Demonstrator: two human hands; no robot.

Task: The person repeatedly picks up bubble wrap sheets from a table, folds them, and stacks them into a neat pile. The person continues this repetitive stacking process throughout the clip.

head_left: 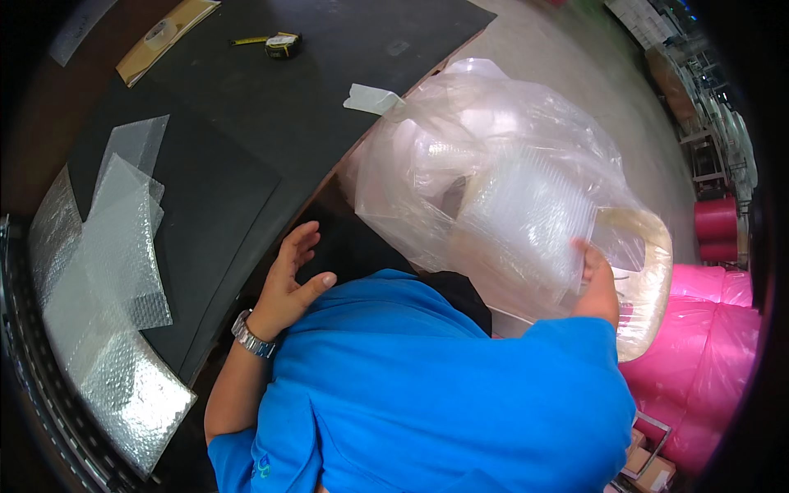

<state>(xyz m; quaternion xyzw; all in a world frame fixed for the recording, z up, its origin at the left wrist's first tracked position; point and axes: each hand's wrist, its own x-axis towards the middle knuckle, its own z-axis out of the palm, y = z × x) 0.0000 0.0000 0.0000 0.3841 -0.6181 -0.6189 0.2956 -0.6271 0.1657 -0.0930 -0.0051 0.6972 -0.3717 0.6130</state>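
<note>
My right hand (595, 271) grips the near right edge of a stack of clear bubble-wrap bags (530, 215). Its fingers are partly hidden by the stack's edge. The stack lies within a large clear plastic bag (493, 111) that spreads beside the table on my right. My left hand (294, 278), with a metal watch on the wrist, holds nothing; its fingers are apart near the table edge. Left of it, several loose bubble-wrap sheets (107, 255) overlap on the dark table (246, 107).
A tape measure (283, 45) lies at the table's far side. Farther left, a tape roll (160, 33) rests on brown card (136, 66). A white strip (371, 99) sticks out at the table edge. Pink wrapped bundles (699, 345) and a tan-rimmed chair-like frame (653, 271) stand at the right.
</note>
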